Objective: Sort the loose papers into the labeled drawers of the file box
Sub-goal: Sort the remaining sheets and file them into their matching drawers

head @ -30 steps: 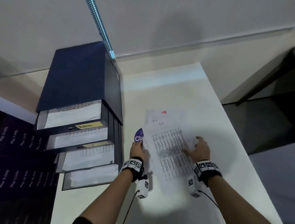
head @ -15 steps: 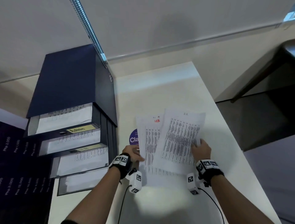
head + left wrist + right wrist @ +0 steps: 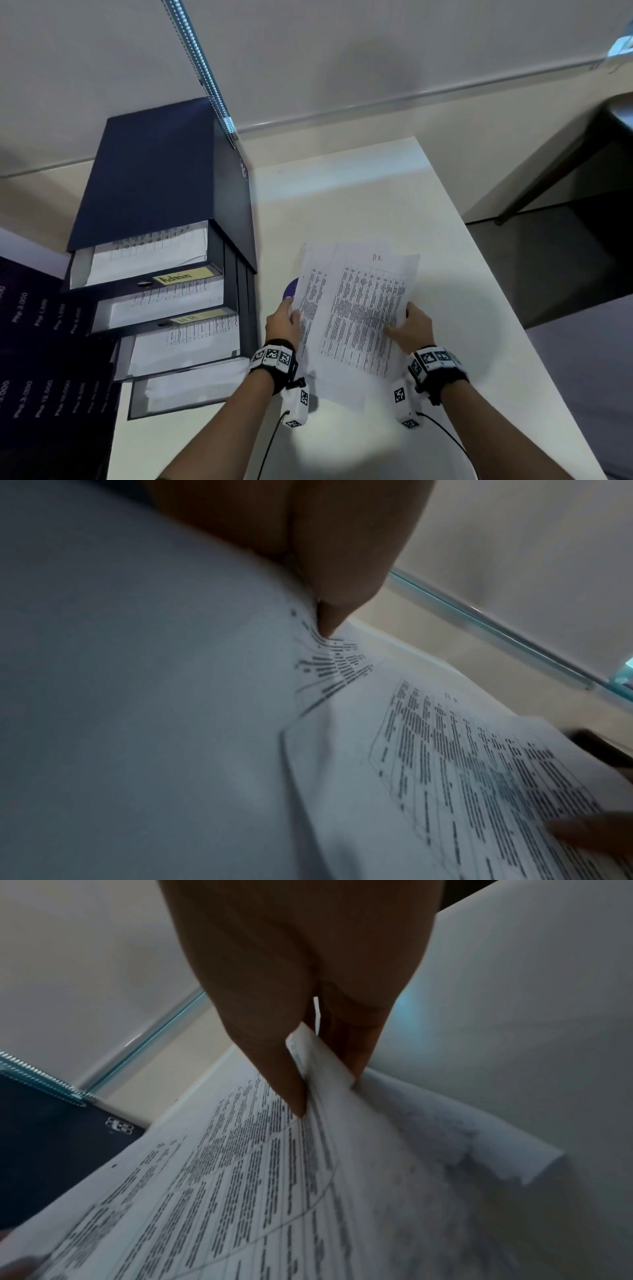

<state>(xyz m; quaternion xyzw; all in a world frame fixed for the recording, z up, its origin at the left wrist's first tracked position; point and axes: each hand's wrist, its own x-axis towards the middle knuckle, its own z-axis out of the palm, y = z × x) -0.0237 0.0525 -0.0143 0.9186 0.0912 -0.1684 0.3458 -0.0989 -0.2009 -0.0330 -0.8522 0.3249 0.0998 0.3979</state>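
From the head view I see my left hand [image 3: 284, 322] and my right hand [image 3: 409, 329] each holding a side of the papers [image 3: 356, 308], a few printed sheets fanned and raised above the white tabletop [image 3: 394, 192], towards its near edge. The top sheet has "HR" handwritten at its head. The left fingers curl over the left edge of the stack; the right thumb lies on the printed face at the right edge. The dark blue file box [image 3: 164, 178] stands at the left edge of the tabletop, its four drawers pulled out in steps, each with white sheets inside. The top drawer's yellow label [image 3: 186, 275] reads "Admin"; the second drawer's label [image 3: 202, 317] is too blurred for me to read. A purple round sticker [image 3: 291, 289] shows on the tabletop just past the papers' left edge.

On the left wrist view, a fingertip [image 3: 329, 620] presses against the printed sheet [image 3: 462, 764], and the paper fills most of the picture.

On the right wrist view, my right fingers [image 3: 284, 1069] pinch the curled right edge of the sheets [image 3: 240, 1191], thumb on top and fingers beneath. A corner of the file box [image 3: 51, 1145] is at the left.
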